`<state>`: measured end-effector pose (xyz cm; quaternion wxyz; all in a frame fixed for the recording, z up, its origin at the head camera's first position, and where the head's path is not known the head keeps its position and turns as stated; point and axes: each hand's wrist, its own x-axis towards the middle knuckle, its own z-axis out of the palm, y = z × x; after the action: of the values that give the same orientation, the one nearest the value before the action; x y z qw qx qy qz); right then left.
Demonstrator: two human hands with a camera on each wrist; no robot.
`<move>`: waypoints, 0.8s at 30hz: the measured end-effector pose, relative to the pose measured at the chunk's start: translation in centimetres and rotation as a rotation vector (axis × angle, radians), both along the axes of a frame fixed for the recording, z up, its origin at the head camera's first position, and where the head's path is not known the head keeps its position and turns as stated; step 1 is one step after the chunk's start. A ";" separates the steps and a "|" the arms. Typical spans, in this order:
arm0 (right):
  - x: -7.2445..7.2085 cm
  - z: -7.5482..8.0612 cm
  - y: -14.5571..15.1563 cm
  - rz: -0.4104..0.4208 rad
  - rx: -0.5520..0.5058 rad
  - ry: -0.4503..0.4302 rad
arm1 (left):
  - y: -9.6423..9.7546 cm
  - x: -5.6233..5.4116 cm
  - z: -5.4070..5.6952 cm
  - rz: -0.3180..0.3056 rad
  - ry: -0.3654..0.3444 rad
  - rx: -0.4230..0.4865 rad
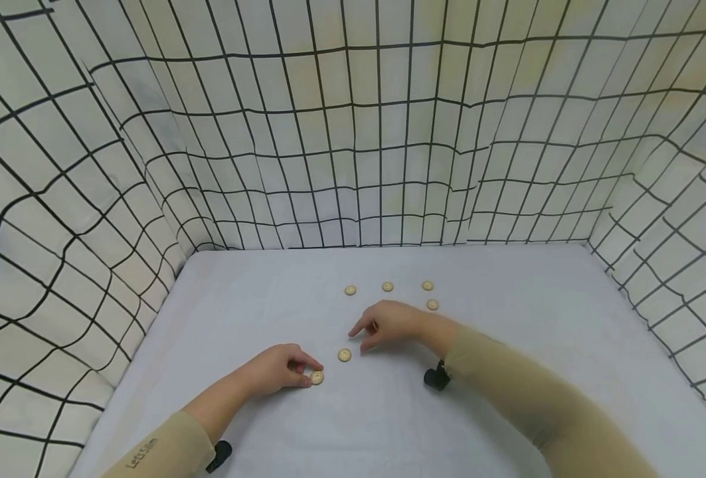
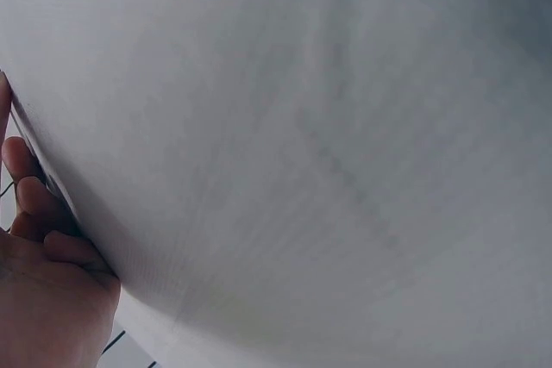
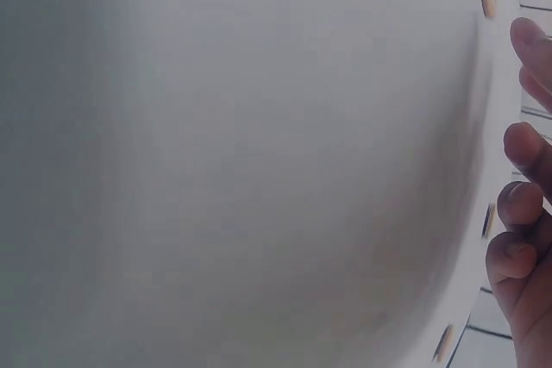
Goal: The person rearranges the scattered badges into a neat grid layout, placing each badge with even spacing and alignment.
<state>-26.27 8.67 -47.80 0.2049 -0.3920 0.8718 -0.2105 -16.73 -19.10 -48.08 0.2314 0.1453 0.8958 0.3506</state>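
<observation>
Black-lined pale walls stand around a white table. The left hand pinches a round button at its 3 o'clock, with finger and thumb on the edge. From there, a second button lies near, at 2 o'clock. The right hand holds nothing, finger and thumb apart; the second button sits at its 8 o'clock. Four more buttons lie from its 10 to 2 o'clock.

Wht tbl; blk grid on pale walls, back & sides.
</observation>
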 end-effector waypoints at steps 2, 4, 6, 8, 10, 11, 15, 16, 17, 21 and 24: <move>0.2 -0.1 -0.7 0.033 -0.005 0.017 | -0.1 0.0 0.0 -0.001 -0.001 0.002; 0.3 -0.2 -1.3 0.064 -0.002 0.035 | -0.1 0.0 -0.1 -0.006 0.003 0.005; 0.5 -0.3 -1.7 0.088 0.002 0.047 | -0.2 -0.1 -0.1 -0.011 0.008 0.008; 0.7 -0.4 -2.1 0.101 0.009 0.054 | -0.2 -0.1 -0.2 -0.018 0.014 0.014; 0.9 -0.5 -2.3 0.107 0.020 0.058 | -0.2 -0.1 -0.2 -0.022 0.016 0.019; 1.0 -0.6 -2.4 0.106 0.026 0.060 | -0.2 -0.1 -0.2 -0.023 0.017 0.020; 1.2 -0.8 -2.6 0.107 0.044 0.071 | -0.1 -0.1 -0.1 -0.021 0.013 0.020; 1.3 -0.9 -2.6 0.106 0.046 0.072 | -0.1 0.0 -0.1 -0.021 0.010 0.021; 1.3 -0.9 -2.6 0.105 0.050 0.074 | -0.1 0.0 0.0 -0.022 0.011 0.021; 1.4 -0.8 -2.8 0.100 0.065 0.081 | -0.1 -0.1 0.0 -0.024 0.010 0.025; 1.4 -0.9 -2.9 0.106 0.074 0.087 | -0.1 0.0 -0.1 -0.017 0.006 0.030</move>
<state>-24.85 5.74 -48.66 0.1922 -0.4385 0.8651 -0.1497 -16.76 -19.23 -48.18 0.2295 0.1572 0.8898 0.3617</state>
